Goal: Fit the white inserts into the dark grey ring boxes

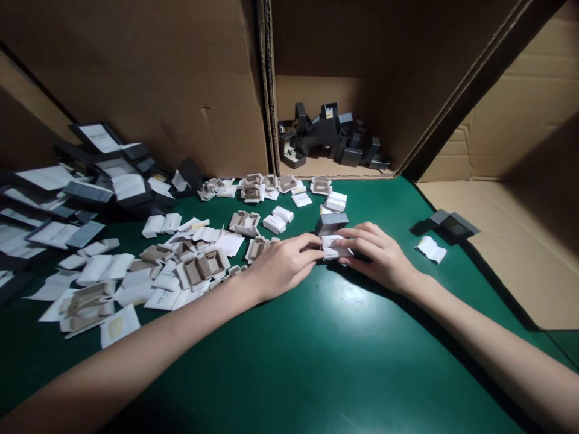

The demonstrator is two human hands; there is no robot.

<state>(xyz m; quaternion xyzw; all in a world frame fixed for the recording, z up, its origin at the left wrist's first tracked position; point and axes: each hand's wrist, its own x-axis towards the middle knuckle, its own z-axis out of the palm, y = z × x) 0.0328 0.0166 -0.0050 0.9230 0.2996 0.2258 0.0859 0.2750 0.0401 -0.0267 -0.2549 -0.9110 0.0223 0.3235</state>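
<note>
My left hand (pixel 292 262) reaches in from the left, with thumb and fingers closed at the left edge of a small white card insert (pixel 332 248). From the other side, my right hand (pixel 374 250) grips the same insert, fingertips over its top and thumb at its front edge. Dark grey and upright, a small box lid (pixel 332 223) stands just behind the insert. Whether the insert sits inside a box base is hidden by my fingers. A folded white insert (pixel 336 202) lies behind the lid.
White and brown card inserts (pixel 203 268) are strewn over the green table (pixel 289 361) at left. Open dark boxes with white inserts (pixel 129 187) pile up at far left. More dark boxes (pixel 325 132) sit in a cardboard carton (pixel 335 90). An open dark box (pixel 455 226) lies at right.
</note>
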